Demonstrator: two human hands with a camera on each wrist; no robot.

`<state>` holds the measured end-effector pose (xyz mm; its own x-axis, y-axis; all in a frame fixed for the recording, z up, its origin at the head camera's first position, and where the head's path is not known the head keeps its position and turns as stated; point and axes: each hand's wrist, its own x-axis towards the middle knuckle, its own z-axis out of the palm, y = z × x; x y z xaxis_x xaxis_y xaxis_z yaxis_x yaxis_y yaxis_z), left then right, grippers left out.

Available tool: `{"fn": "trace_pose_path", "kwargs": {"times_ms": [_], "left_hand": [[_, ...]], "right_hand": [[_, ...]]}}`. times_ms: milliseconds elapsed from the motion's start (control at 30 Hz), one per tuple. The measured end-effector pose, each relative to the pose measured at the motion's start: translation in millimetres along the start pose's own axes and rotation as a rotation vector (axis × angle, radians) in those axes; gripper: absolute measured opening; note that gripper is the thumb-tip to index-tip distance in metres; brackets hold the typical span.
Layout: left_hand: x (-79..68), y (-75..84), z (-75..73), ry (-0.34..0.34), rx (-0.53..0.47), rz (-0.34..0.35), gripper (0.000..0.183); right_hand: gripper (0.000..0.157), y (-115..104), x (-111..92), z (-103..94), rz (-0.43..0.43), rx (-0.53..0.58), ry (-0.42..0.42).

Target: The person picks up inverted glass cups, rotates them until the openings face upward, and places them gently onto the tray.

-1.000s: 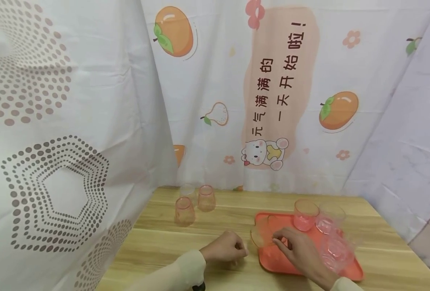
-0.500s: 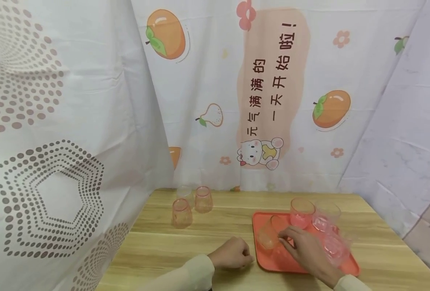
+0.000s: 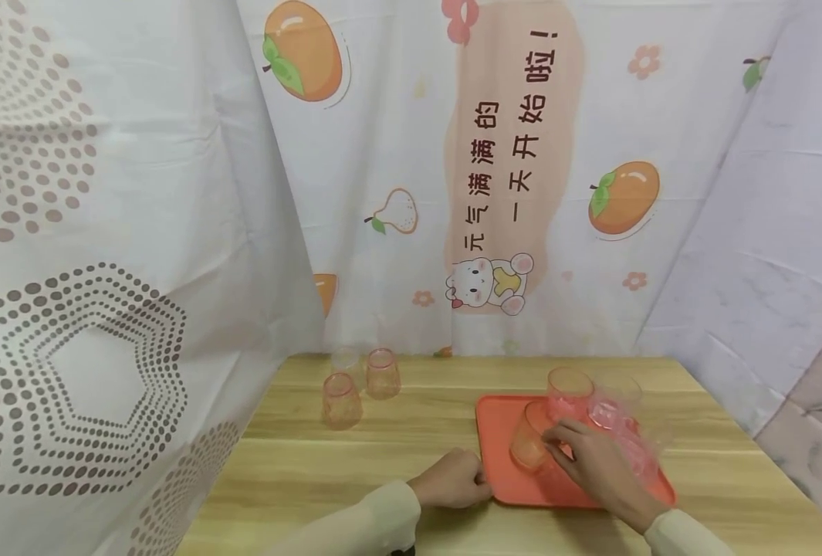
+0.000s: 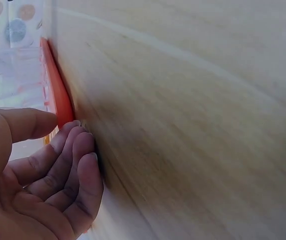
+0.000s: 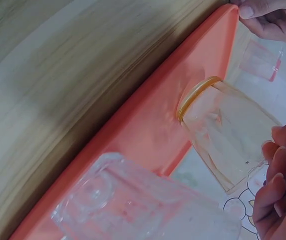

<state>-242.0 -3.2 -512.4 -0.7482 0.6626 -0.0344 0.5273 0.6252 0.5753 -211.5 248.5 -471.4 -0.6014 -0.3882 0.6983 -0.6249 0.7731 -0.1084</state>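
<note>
An amber-tinted drinking glass (image 3: 527,444) stands slightly tilted over the left part of the red tray (image 3: 504,494). My right hand (image 3: 601,463) pinches its rim between thumb and fingers. In the right wrist view the amber base ring (image 5: 198,97) lies close to the tray; whether it touches I cannot tell. My left hand (image 3: 452,479), fingers curled, is at the tray's near left corner, and in the left wrist view its thumb and forefinger pinch that corner. Pink and clear glasses stand on the tray's right side, including a pink one (image 3: 569,398) behind my right hand.
At the table's back left are two pink glasses, one in front (image 3: 342,403) and one behind (image 3: 383,376), beside a clear glass (image 3: 346,364). A clear glass (image 3: 617,398) is at the tray's back right. Printed curtains (image 3: 397,293) enclose the wooden table.
The amber glass has swung from a strong tilt over the tray's left edge to nearly upright above the tray. My left hand has moved right, up to the tray's corner.
</note>
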Motion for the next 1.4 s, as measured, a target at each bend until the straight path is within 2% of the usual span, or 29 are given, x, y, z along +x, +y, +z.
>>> {"fn": "trace_pose_path", "kwargs": {"times_ms": [433, 767, 1033, 1267, 1400], "left_hand": [[-1.7, -1.6, -2.6, 0.065, -0.003, -0.046, 0.046], [0.0, -0.2, -6.3, 0.052, -0.066, -0.053, 0.047], [1.0, -0.3, -6.6, 0.052, -0.039, -0.033, 0.048], [5.0, -2.9, -1.7, 0.059, 0.058, -0.006, 0.047], [7.5, -5.3, 0.0, 0.069, 0.061, 0.016, 0.047]], "right_hand": [[0.026, 12.4, -0.8, -8.1, -0.006, -0.068, -0.028], [0.027, 26.0, -3.8, -12.7, 0.05, -0.109, -0.051], [0.023, 28.6, -3.6, -15.8, 0.085, -0.144, -0.1], [0.02, 28.9, -2.7, -17.8, 0.106, -0.143, -0.121], [0.021, 28.6, -1.3, -19.5, 0.145, -0.16, -0.145]]}}
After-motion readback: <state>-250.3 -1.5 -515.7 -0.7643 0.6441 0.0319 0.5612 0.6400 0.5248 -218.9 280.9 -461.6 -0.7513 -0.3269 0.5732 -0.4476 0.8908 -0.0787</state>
